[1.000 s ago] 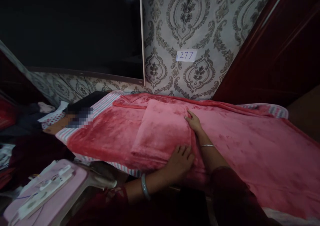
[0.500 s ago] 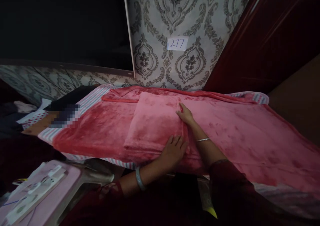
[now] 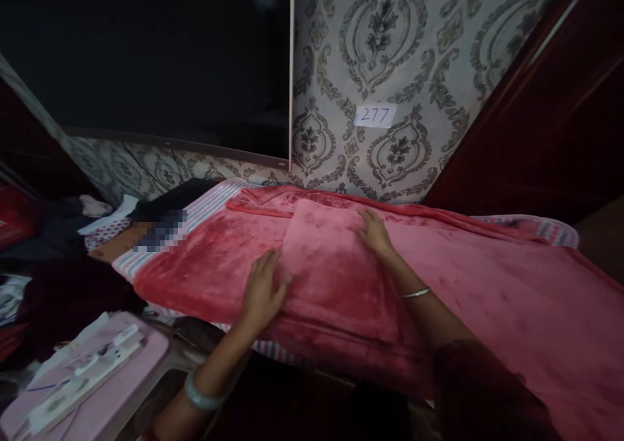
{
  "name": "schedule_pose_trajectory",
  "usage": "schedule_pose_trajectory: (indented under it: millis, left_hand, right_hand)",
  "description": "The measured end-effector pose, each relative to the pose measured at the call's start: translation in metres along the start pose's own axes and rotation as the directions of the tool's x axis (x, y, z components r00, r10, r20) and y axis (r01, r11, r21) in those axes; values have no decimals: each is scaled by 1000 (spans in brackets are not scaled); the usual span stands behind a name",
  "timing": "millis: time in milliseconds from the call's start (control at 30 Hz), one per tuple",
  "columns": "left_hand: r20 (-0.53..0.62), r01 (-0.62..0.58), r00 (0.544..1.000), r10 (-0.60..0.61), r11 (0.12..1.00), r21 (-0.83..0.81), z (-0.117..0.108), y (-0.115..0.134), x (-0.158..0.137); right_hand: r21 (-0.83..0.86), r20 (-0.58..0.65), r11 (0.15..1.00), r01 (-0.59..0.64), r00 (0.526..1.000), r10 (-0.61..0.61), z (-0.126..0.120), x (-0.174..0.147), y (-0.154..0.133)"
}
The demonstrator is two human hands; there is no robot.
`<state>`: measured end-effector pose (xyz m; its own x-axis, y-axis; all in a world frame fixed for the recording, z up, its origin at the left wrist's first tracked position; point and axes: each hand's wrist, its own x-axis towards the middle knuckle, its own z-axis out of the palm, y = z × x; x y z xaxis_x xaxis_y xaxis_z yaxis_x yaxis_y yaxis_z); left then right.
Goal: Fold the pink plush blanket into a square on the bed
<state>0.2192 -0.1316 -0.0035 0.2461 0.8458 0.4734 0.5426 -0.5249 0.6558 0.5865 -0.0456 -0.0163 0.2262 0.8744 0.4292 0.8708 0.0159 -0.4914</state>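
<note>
A folded pink plush blanket piece (image 3: pixel 331 259) lies in the middle of a larger red and pink plush blanket (image 3: pixel 511 311), which is spread over the surface. Whether the two are one cloth I cannot tell. My left hand (image 3: pixel 266 288) is at the left edge of the folded piece, thumb apart from the fingers, holding nothing. My right hand (image 3: pixel 376 233) rests on the far right corner of the folded piece, with its fingers loosely bent and thumb apart. A striped cloth (image 3: pixel 229 191) shows under the blanket's left end.
A pink stool (image 3: pixel 151 343) at the lower left carries a white power strip (image 3: pixel 82 382). Clothes (image 3: pixel 58 239) are heaped at the left. Behind stand a dark television (image 3: pixel 146 58), patterned wallpaper (image 3: pixel 331 136) with a paper label (image 3: pixel 375 115), and a dark red panel (image 3: pixel 531 103).
My left hand has moved from the near right edge of the folded piece to its left edge. My right hand stays by the far right corner. The view has shifted left.
</note>
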Motion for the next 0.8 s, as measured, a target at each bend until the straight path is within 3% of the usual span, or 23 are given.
schedule_pose_trajectory:
  millis: [67, 133, 200, 267, 433, 567, 667, 800]
  left_hand:
    - [58, 238, 971, -233, 966, -105, -8, -21, -2]
    - [196, 401, 911, -364, 893, -203, -9, -31, -7]
    - [273, 466, 875, -400, 849, -248, -6, -31, -14]
    - [271, 469, 873, -405, 850, -242, -1, -28, -21]
    - [253, 365, 914, -318, 916, -165, 14, -20, -41]
    - [200, 139, 974, -102, 974, -179, 16, -4, -44]
    - [278, -44, 957, 84, 988, -148, 5, 17, -32]
    - [374, -112, 916, 142, 989, -100, -8, 33, -20]
  right_hand:
    - [45, 43, 994, 100, 994, -102, 15, 25, -18]
    - [51, 103, 990, 130, 986, -135, 32, 49, -37]
    - [30, 165, 992, 121, 978, -124, 46, 67, -53]
    - [11, 218, 994, 107, 970, -107, 55, 78, -65]
    - [-8, 369, 993, 115, 924, -104, 66, 87, -64]
    - [-54, 524, 985, 165, 844, -113, 80, 101, -39]
    - [-100, 552, 975, 201, 826, -113, 90, 110, -30]
    - [-105, 538, 974, 199, 835, -113, 94, 110, -30]
